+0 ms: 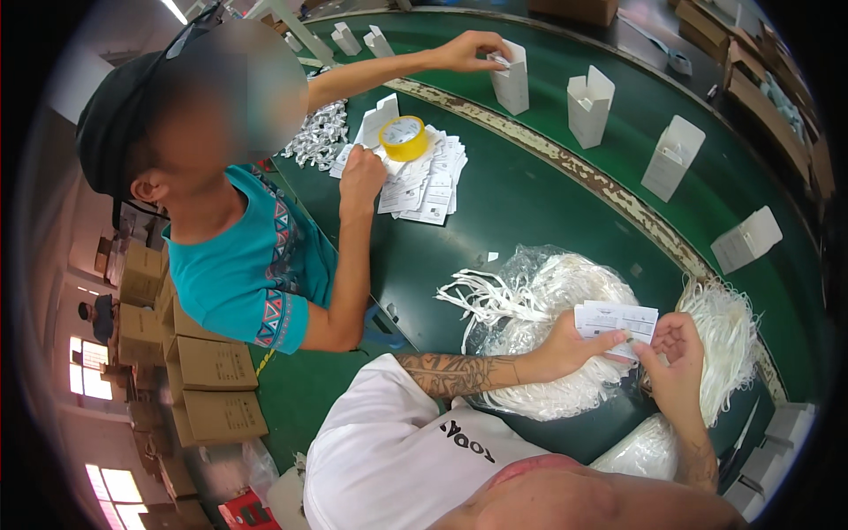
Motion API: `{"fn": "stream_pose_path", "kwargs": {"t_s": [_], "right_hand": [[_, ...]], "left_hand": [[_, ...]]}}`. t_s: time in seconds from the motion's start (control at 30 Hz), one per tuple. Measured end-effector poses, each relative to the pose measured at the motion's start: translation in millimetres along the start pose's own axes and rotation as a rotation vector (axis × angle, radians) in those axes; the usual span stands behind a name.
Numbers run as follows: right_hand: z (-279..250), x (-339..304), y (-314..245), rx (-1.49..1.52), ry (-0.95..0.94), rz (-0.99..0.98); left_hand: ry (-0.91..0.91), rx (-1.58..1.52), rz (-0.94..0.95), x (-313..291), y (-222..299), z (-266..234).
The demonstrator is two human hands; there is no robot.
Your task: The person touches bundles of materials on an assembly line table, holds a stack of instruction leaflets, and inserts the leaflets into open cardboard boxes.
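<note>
A small stack of white printed paper slips (616, 318) is held up over the bench in front of me. My left hand (572, 346) grips its left side, the thumb lying across the lower edge. At the lower right corner my right hand (676, 353) pinches the slips between thumb and fingers. Below my hands, bundles of white cables (565, 287) lie on and in clear plastic. Right of my right hand is another heap of white cables (729, 349), and a plastic-wrapped bundle (640, 449) lies nearer to me.
Open white boxes (590, 110) stand spaced along a green conveyor belt (632, 93). At left, a co-worker in a teal shirt (230, 256) reaches to one box, the other hand by a paper pile (424, 190) topped with yellow tape (403, 139). More white boxes (777, 450) sit lower right.
</note>
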State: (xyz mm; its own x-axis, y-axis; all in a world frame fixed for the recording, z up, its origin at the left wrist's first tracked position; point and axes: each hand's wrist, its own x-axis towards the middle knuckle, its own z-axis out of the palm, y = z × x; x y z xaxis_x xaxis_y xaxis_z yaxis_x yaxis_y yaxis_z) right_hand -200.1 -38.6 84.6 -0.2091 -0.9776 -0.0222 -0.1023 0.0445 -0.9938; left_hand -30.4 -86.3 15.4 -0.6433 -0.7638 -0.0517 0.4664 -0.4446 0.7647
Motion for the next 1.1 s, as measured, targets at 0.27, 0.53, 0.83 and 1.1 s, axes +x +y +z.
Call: {"fn": "stream_pose_path", "kwargs": {"t_s": [0.27,0.53,0.83,1.1], "right_hand": [[-16.4,5.0,12.7,-0.082,-0.092,0.115],[-24.1,5.6,3.5,0.152,-0.106,0.089],[-38.8,11.3,18.1,0.142,-0.185,-0.001],[-33.4,10.6,13.6,0.099,-0.137,0.026]], "left_hand": [[0.15,0.22,0.007,3.5,-8.3,-12.4],[0.085,0.012,-0.044,8.3,8.1,3.4],[0.061,-0.046,-0.025,2.2,7.0,-2.0],[0.137,-0.092,-0.081,7.5,10.1,2.1]]}}
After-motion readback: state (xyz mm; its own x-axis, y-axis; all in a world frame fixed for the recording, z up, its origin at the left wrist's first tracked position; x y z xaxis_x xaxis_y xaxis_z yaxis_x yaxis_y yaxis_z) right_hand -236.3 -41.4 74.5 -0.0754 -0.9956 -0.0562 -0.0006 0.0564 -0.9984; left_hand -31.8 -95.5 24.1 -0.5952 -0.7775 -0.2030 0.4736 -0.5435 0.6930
